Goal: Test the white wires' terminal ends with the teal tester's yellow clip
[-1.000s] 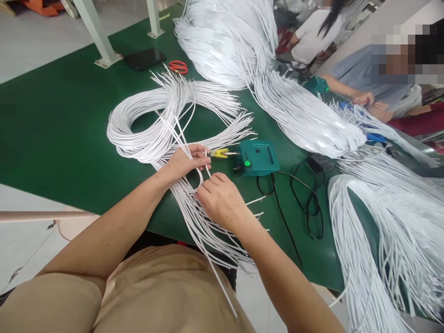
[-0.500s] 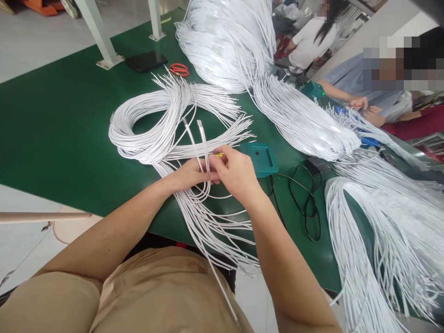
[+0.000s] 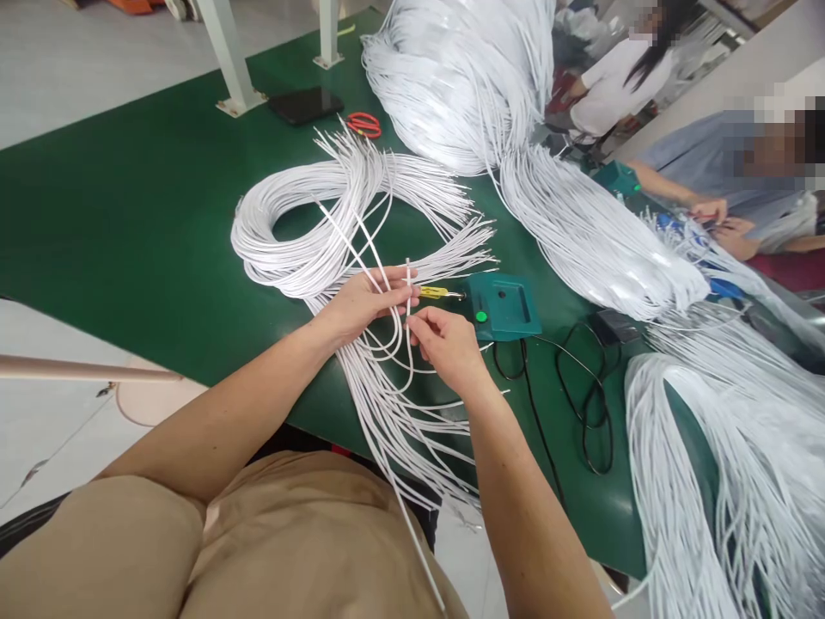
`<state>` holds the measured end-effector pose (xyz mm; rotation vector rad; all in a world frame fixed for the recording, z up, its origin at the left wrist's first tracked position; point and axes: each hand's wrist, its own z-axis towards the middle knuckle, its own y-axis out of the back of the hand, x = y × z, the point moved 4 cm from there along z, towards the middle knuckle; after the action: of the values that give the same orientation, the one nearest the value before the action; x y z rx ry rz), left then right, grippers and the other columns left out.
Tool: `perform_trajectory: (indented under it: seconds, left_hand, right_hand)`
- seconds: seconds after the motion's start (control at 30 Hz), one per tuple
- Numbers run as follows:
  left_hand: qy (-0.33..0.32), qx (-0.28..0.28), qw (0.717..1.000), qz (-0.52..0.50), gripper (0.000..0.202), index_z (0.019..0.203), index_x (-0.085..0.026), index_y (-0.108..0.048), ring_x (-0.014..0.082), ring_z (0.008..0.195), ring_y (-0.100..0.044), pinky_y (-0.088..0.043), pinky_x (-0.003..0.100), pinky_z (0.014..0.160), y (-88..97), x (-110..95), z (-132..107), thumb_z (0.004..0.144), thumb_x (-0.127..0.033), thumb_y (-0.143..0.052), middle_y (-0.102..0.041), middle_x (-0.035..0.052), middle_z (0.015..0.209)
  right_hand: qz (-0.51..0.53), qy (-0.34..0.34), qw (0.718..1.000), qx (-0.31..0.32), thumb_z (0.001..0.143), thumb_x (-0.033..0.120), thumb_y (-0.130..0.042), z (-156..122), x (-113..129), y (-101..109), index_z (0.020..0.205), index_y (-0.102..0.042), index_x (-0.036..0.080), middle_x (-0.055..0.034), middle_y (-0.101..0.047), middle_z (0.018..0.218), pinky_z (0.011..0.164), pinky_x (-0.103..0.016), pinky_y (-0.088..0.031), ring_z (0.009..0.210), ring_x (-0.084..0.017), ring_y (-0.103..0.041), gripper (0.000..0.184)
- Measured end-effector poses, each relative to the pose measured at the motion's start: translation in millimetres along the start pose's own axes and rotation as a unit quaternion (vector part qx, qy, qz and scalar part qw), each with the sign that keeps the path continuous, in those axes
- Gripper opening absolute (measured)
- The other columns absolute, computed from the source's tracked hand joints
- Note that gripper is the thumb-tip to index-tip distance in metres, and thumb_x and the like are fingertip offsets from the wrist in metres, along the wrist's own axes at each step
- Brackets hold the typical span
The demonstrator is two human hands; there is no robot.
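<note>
My left hand [image 3: 370,303] is closed on several white cables [image 3: 385,273], whose ends stick up past the fingers and whose lengths loop down below. A single white cable [image 3: 408,288] stands upright at its fingertips. My right hand [image 3: 446,344] pinches that cable lower down, between thumb and forefinger. Just beyond the left fingertips is a small yellow clip-like piece [image 3: 434,292] with a metal tip, pointing at a green box [image 3: 521,334]; whether the fingers touch it I cannot tell. On the box a green light [image 3: 481,317] shows.
A coiled bundle of white cables [image 3: 258,232] lies behind my hands. Bigger cable piles [image 3: 457,77] fill the back and right. Red-handled scissors [image 3: 364,125], a black phone-like slab [image 3: 306,105] and a black cord [image 3: 602,430] rest on the green table [image 3: 129,206]. Co-workers sit at right.
My right hand has moved down from the left fingers and now pinches one cable. The yellow piece and the green light have come into sight. The whole view has shifted.
</note>
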<state>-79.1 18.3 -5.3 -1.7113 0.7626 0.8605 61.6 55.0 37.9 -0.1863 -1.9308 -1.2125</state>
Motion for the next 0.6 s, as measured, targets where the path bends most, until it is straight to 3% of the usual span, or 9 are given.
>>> perform_trajectory:
  seconds: [0.1,0.2,0.3,0.4,0.6]
  left_hand:
    - [-0.017,-0.004,1.0,0.016,0.042,0.102,-0.013,-0.067,0.0104,0.071,-0.064,-0.044,0.021,0.059,-0.4,0.3,0.6,0.065,-0.026,-0.081,-0.068,0.0026,0.081]
    - [-0.046,0.009,0.998,0.047,0.046,0.104,-0.015,-0.063,0.0127,0.072,-0.065,-0.042,0.021,0.057,-0.2,2.1,1.4,0.064,-0.028,-0.082,-0.068,0.0011,0.076]
    - [-0.054,0.024,0.995,0.078,0.05,0.107,-0.017,-0.06,0.0145,0.073,-0.067,-0.043,0.021,0.059,-1.1,4.5,1.3,0.063,-0.028,-0.082,-0.069,0.0006,0.077]
    - [-0.051,0.034,0.994,0.089,0.049,0.108,-0.017,-0.058,0.0131,0.07,-0.066,-0.045,0.022,0.061,-2.7,4.5,0.2,0.065,-0.026,-0.081,-0.068,-0.0011,0.073]
    - [-0.052,0.056,0.993,0.089,0.043,0.107,-0.016,-0.06,0.0121,0.071,-0.064,-0.045,0.022,0.063,-6.5,0.1,-3.6,0.07,-0.027,-0.078,-0.067,0.0001,0.074]
  right_hand:
    - [0.001,0.024,0.998,-0.065,0.083,0.036,-0.055,6.1,8.3,9.6,0.076,-0.065,0.022,0.0024,-0.065,0.068,0.064,-0.027,-0.04,0.056,-0.012,-0.051,0.019]
    - [0.024,0.035,0.992,-0.119,0.081,0.041,-0.059,14.2,17.2,17.9,0.08,-0.066,0.022,0.0014,-0.066,0.071,0.068,-0.028,-0.042,0.062,-0.014,-0.055,0.02]
    - [0.076,0.018,0.99,-0.116,0.074,0.046,-0.067,21.3,21.3,16.1,0.075,-0.065,0.021,0.0015,-0.064,0.068,0.064,-0.028,-0.042,0.063,-0.014,-0.055,0.025]
    - [0.173,0.007,0.978,-0.116,0.073,0.041,-0.067,24.4,20.7,12.7,0.068,-0.063,0.02,0.0025,-0.06,0.064,0.057,-0.026,-0.04,0.056,-0.011,-0.05,0.022]
    - [0.375,-0.023,0.926,-0.038,0.071,0.032,-0.068,25.0,14.2,7.3,0.063,-0.062,0.018,0.0035,-0.053,0.06,0.054,-0.023,-0.037,0.052,-0.007,-0.04,0.017]
